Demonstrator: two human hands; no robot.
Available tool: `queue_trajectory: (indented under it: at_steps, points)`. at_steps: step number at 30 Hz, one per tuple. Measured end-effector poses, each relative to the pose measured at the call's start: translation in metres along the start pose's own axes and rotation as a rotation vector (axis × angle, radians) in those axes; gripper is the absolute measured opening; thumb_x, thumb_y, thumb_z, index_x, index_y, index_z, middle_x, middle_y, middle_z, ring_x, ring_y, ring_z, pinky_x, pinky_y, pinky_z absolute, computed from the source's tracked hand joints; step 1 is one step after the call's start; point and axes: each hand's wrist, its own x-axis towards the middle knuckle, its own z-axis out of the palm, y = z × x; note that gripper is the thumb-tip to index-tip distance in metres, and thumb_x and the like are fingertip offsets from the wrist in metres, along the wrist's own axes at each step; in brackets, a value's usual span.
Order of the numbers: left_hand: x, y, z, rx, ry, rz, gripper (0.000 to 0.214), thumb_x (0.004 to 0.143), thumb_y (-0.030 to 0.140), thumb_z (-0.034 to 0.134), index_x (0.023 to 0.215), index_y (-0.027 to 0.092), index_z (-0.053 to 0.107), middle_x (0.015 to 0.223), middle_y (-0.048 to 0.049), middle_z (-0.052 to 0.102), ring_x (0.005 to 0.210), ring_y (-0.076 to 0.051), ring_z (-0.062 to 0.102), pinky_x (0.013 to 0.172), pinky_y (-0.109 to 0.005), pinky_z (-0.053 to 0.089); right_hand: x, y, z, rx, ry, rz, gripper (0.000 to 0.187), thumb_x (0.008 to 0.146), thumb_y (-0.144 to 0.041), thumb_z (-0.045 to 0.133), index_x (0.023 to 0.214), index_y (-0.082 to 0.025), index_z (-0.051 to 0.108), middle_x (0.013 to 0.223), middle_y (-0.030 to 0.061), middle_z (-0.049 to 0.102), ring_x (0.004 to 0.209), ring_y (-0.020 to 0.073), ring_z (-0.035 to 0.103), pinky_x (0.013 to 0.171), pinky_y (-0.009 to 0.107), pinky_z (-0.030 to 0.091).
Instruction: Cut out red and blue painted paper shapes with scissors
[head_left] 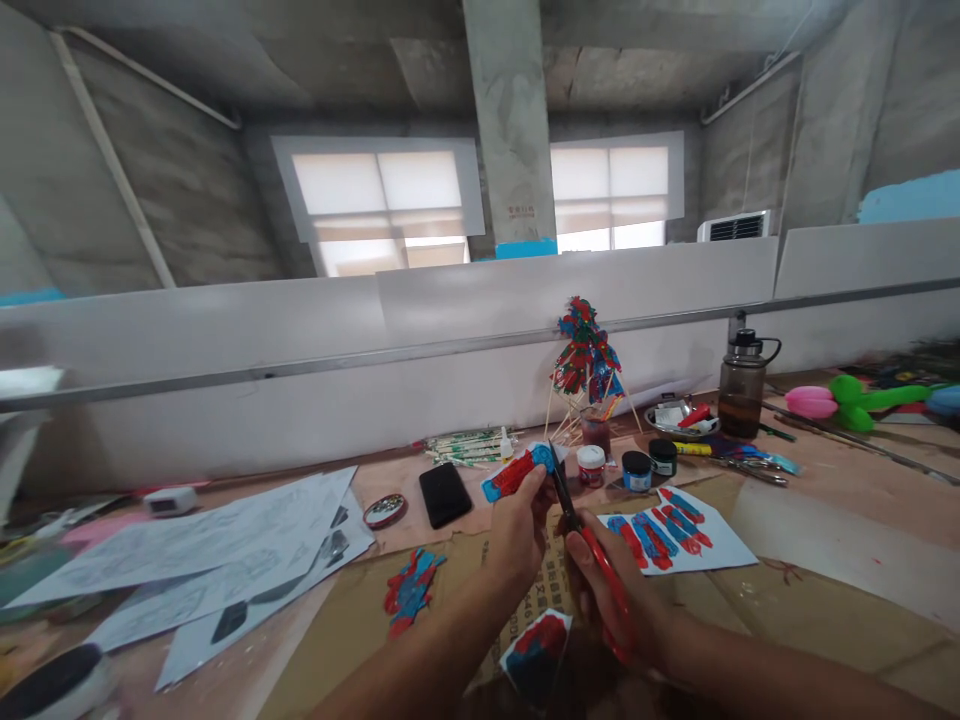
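My left hand (pixel 521 525) pinches a piece of white paper painted red and blue (pixel 514 475), held up over the cardboard. My right hand (pixel 600 580) is wrapped round the red handles of a pair of scissors (pixel 568 500), whose dark blades point up beside the paper's right edge. Whether the blades touch the paper I cannot tell. Below my hands lies another painted scrap (pixel 538 650). A cut-out red and blue piece (pixel 412 592) rests on the cardboard (pixel 337 625) to the left. To the right is a white sheet with red and blue strokes (pixel 675 530).
Paint jars (pixel 637 472) stand behind my hands, near a jar of murky liquid (pixel 596 430) and painted shapes on sticks (pixel 585 350). A black phone (pixel 445 495) and drawing sheets (pixel 247 550) lie to the left. A bottle (pixel 742 385) stands at the back right.
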Motion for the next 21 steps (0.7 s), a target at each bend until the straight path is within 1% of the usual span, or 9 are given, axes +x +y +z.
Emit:
queue_trajectory:
  at_steps: [3,5,8,9,12,14,18,21]
  points:
    - [0.008,0.002,0.003,-0.029,-0.002,-0.001,0.026,0.052,0.024,0.085,0.061,0.014,0.062,0.06,0.0017,0.063,0.054,-0.008,0.057,0.056,-0.019,0.047,0.005,-0.011,0.004,-0.014,-0.006,-0.029,0.047,0.082,-0.068,0.058,0.1,-0.025,0.049,0.061,-0.0092,0.044,0.043,0.0066,0.038,0.039,0.018,0.033]
    - [0.015,0.005,0.005,-0.066,0.001,0.002,0.029,0.049,0.021,0.085,0.061,0.014,0.06,0.058,0.003,0.061,0.051,-0.007,0.055,0.053,-0.018,0.045,0.011,-0.02,0.007,-0.073,0.04,-0.051,0.048,0.081,-0.069,0.057,0.094,-0.024,0.048,0.059,-0.0092,0.043,0.043,0.0067,0.037,0.04,0.018,0.035]
    - [0.029,0.012,0.009,-0.109,-0.006,0.027,0.027,0.05,0.02,0.084,0.06,0.015,0.059,0.054,0.0041,0.059,0.046,-0.007,0.052,0.048,-0.018,0.041,0.025,-0.036,0.014,-0.136,0.047,-0.109,0.045,0.079,-0.066,0.06,0.089,-0.024,0.046,0.06,-0.0082,0.046,0.044,0.0079,0.043,0.039,0.018,0.038]
    - [0.034,0.015,0.01,-0.119,-0.011,0.042,0.026,0.051,0.019,0.083,0.06,0.015,0.059,0.054,0.004,0.059,0.046,-0.006,0.052,0.049,-0.018,0.041,0.03,-0.04,0.017,-0.141,0.037,-0.113,0.044,0.079,-0.065,0.06,0.086,-0.024,0.045,0.058,-0.0089,0.045,0.041,0.0077,0.041,0.037,0.019,0.036]
    - [0.049,0.028,0.013,-0.123,-0.031,0.095,0.022,0.054,0.019,0.079,0.061,0.015,0.059,0.054,0.0042,0.058,0.046,-0.006,0.051,0.048,-0.017,0.041,0.046,-0.052,0.027,-0.194,-0.022,-0.168,0.044,0.083,-0.067,0.054,0.082,-0.025,0.039,0.052,-0.0114,0.041,0.033,0.0077,0.038,0.03,0.019,0.035]
    - [0.057,0.04,0.016,-0.117,-0.039,0.109,0.02,0.056,0.019,0.078,0.06,0.015,0.059,0.054,0.0042,0.058,0.045,-0.005,0.05,0.048,-0.017,0.041,0.057,-0.059,0.032,-0.236,-0.08,-0.233,0.042,0.085,-0.065,0.051,0.083,-0.025,0.041,0.052,-0.0113,0.043,0.032,0.0076,0.041,0.03,0.018,0.036]
    - [0.068,0.063,0.021,-0.106,-0.047,0.145,0.018,0.057,0.017,0.076,0.061,0.015,0.059,0.055,0.0044,0.059,0.045,-0.005,0.05,0.049,-0.017,0.041,0.08,-0.068,0.039,-0.273,-0.103,-0.286,0.042,0.082,-0.063,0.06,0.083,-0.024,0.043,0.049,-0.0118,0.043,0.03,0.0076,0.042,0.028,0.017,0.035]
    - [0.073,0.073,0.025,-0.094,-0.066,0.181,0.019,0.056,0.018,0.075,0.061,0.016,0.058,0.055,0.0047,0.058,0.045,-0.006,0.05,0.051,-0.019,0.043,0.09,-0.075,0.041,-0.286,-0.099,-0.32,0.042,0.079,-0.062,0.064,0.083,-0.024,0.045,0.05,-0.0118,0.044,0.03,0.0071,0.042,0.028,0.016,0.035]
